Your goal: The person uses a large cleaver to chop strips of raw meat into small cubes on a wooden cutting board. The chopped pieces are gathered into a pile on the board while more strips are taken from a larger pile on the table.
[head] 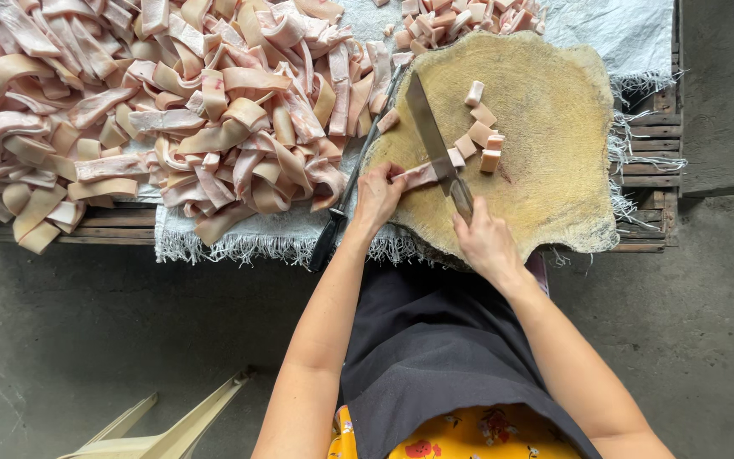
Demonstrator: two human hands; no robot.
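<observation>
worn chopping block (pixel 545 183), left hand (pixel 377 197) pinning meat strip (pixel 419 175), right hand (pixel 486 242) gripping knife (pixel 431 127) (blade across strip)

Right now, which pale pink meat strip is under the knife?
The pale pink meat strip on the round wooden block, pinned by the left hand; the others lie heaped left.

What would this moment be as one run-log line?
left hand: pins pink meat strip | right hand: grip on long steel knife | round wooden chopping block: cut cubes

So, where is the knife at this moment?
In the head view, the knife lies right of centre over the round wooden chopping block, held by the right hand; its blade crosses the pork strip pinned by the left hand.
</observation>
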